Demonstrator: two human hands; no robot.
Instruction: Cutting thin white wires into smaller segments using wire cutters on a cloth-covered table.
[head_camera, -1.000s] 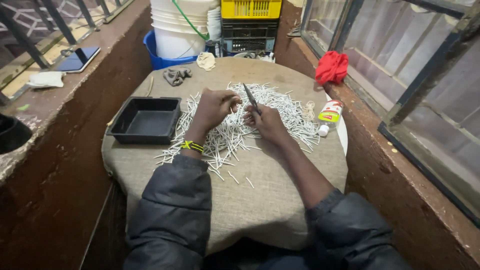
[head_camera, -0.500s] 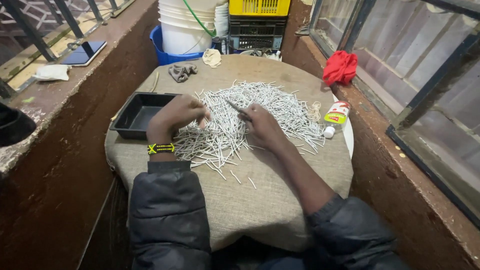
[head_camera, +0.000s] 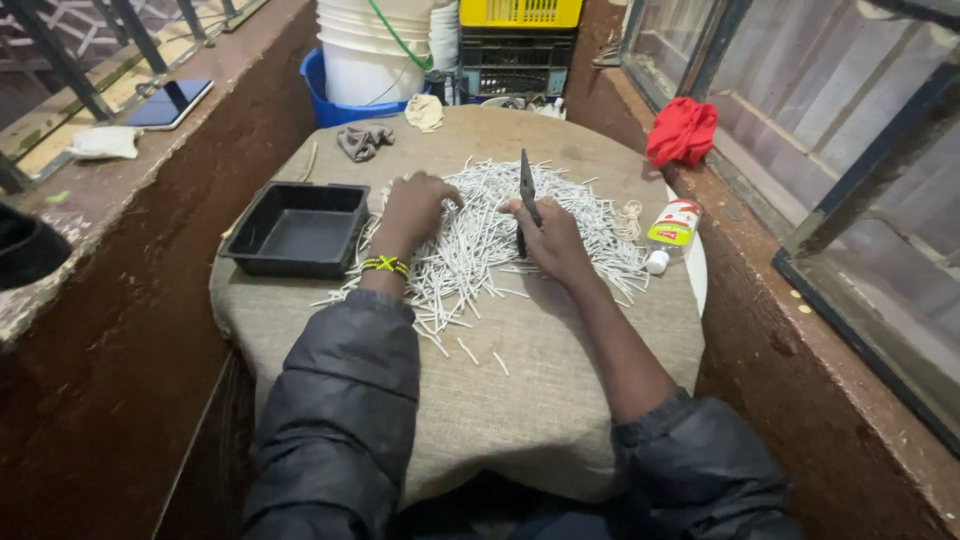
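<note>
While the right hand closes around the handles of dark pliers, their tip pointing up and away, the left hand rests fingers-down and curled on the pile of thin white sticks; whether it pinches any I cannot tell. That pile spreads under and between both hands on the burlap-covered round table. Half a second ago the pliers lay flatter, angled left. A black tray sits just left, a small glue bottle right
</note>
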